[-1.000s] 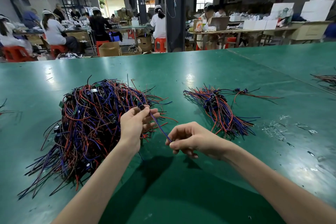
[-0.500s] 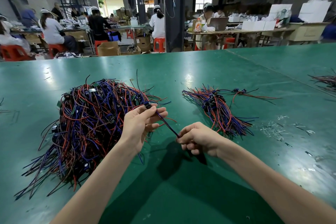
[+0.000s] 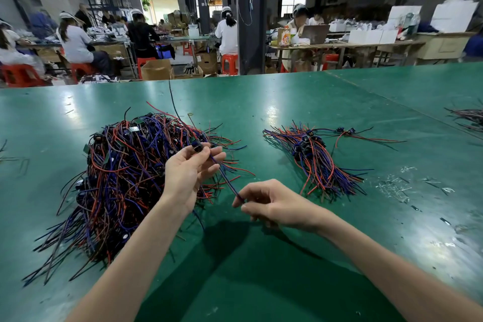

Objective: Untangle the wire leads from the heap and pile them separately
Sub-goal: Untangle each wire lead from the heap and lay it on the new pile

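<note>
Purple lead (image 3: 226, 180), probably light and floppy, is being held taut, left hand (image 3: 188, 168) pinching its plug (image 3: 196, 146), right hand (image 3: 277, 204) pinching its tip.

tangled heap (image 3: 117, 178) left | sorted pile (image 3: 316, 159) right | one lead (image 3: 226, 178) lifted

Red, blue and black wire heap (image 3: 125, 180), matching sorted pile (image 3: 317, 162) (black connectors), glossy green table (image 3: 287, 282)
</note>
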`<state>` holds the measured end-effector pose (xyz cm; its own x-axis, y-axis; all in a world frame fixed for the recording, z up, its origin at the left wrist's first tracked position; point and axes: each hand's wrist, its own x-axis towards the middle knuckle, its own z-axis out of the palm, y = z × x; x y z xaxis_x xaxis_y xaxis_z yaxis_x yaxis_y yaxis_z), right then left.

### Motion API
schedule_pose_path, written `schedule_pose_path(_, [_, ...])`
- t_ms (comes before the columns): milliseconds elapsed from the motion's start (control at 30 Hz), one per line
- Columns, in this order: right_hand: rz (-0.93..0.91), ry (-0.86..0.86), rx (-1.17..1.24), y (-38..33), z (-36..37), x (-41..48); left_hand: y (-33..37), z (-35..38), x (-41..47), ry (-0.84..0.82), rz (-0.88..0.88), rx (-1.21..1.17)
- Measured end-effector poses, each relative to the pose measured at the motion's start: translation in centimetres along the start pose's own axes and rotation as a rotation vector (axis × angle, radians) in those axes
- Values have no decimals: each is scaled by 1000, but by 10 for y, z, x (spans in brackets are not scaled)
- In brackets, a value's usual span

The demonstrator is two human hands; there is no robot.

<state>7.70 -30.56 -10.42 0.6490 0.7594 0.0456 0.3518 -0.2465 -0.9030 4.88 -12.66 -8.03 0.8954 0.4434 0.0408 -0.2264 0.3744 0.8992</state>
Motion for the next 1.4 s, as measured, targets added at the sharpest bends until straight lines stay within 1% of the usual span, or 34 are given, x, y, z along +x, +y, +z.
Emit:
schedule_pose_path(100, [-139, -28, -45, -7, 5, -5, -8, -1, 2, 0, 31, 80])
schedule_pose_path(200, [-164, -31, -33, -10, 2, -8, -13, -2, 2, 1, 45, 132])
schedule_pose_path(267, [-117, -28, -11, -8, 1, -7, -13, -3, 3, 15, 43, 129])
schedule_pose_path(300, [-65, -24, 24, -6, 2, -6, -12, -3, 3, 26, 40, 123])
schedule_pose_path(367, [52, -35, 135, -2, 3, -5, -10, -3, 2, 44, 34, 107])
schedule_pose_path(467, [124, -69, 276, 0, 3, -4, -9, -2, 0, 40, 34, 92])
schedule_pose_path(700, [114, -96, 318, 1, 1, -4, -8, 0, -1, 46, 22, 106])
schedule_pose_path(833, [112, -73, 313, 3, 1, -5, -10, 0, 0, 40, -4, 112])
schedule_pose_path(1000, [123, -46, 333, 5, 2, -4, -9, 1, 0, 13, -46, 63])
schedule_pose_path(1100, [134, -94, 348, 5, -2, -5, -9, 2, -1, 0, -57, 63])
schedule_pose_path(1167, [153, -162, 329, 2, -6, -5, -9, 3, -2, -8, -59, 62])
schedule_pose_path(1233, [206, -190, 261, -4, -11, -4, -8, 3, -2, -18, -58, 63])
schedule_pose_path(1333, [279, -145, 151, -9, -20, -3, -8, 5, -4, -44, -61, 59])
schedule_pose_path(1400, [285, -60, 65, -8, -26, -2, -8, 7, -5, -59, -77, 41])
